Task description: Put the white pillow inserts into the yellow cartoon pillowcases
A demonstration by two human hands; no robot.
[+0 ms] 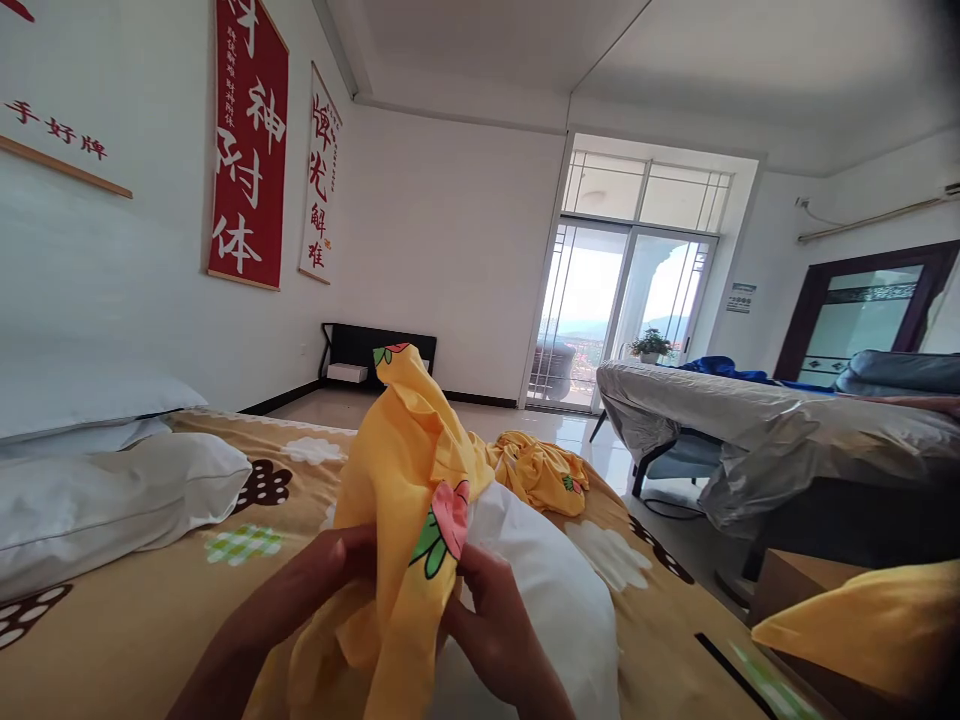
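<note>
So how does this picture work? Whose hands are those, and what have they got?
There's no robot here, just a person wearing a camera on their head. It looks forward and down, so you see roughly what they see. Those are their own bare hands: the left hand and the right hand both hold a yellow cloth with pink and green pictures on it. Just beside and below it is a puffy white pillow. Everything there lies on a brown patterned sheet. Farther along is another bunched yellow cloth, and more white pillows lie on the left.
</note>
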